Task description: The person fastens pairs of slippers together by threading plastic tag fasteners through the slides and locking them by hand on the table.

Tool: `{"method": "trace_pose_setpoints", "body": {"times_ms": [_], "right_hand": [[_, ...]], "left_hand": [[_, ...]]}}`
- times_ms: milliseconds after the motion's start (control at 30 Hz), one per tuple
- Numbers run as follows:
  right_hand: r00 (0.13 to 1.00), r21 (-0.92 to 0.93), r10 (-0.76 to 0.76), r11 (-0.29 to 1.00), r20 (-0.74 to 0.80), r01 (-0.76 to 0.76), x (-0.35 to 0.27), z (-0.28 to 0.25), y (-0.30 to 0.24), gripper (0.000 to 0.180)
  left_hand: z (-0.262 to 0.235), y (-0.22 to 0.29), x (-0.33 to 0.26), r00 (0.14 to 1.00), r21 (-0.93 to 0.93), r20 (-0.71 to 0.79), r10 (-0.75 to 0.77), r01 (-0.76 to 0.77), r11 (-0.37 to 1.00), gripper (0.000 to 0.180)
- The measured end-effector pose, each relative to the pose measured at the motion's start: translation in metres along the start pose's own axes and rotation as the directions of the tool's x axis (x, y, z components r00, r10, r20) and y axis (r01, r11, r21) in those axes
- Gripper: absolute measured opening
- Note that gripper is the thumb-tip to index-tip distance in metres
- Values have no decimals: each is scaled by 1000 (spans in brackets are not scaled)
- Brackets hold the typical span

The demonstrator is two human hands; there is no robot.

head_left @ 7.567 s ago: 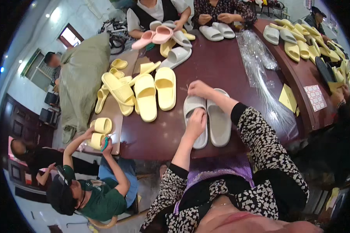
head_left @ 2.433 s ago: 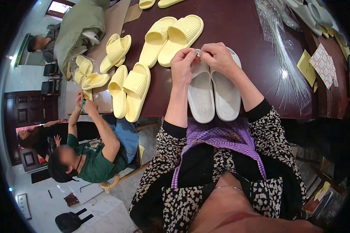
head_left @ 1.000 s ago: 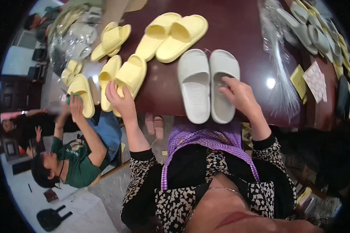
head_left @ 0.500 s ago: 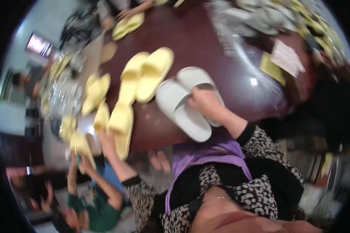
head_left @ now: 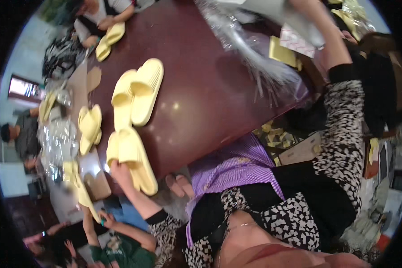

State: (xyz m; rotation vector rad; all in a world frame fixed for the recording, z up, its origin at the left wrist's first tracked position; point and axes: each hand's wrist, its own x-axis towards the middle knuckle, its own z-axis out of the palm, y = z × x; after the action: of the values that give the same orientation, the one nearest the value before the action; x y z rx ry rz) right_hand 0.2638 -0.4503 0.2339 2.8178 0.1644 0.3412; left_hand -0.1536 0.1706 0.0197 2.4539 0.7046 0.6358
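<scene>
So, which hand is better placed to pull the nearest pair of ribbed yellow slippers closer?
The left hand, probably: it's at those yellow slippers; the right hand is far off, near blurred grey slippers.

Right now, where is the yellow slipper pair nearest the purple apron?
The yellow slipper pair is left of centre in the head view, at the near edge of the table, the left hand at it and another yellow pair just beyond.
</scene>
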Motion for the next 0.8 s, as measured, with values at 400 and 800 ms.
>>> {"method": "trace_pose_setpoints", "body": {"times_ms": [400, 800], "right_hand": [[892, 792, -201, 411, -404, 451, -81, 74, -123, 20], [986, 792, -65, 589, -152, 161, -160, 129, -179, 18]], "left_hand": [[23, 142, -51, 991, -626, 19, -131, 114, 772, 15], [126, 221, -16, 970, -169, 60, 236, -223, 960, 19]]}}
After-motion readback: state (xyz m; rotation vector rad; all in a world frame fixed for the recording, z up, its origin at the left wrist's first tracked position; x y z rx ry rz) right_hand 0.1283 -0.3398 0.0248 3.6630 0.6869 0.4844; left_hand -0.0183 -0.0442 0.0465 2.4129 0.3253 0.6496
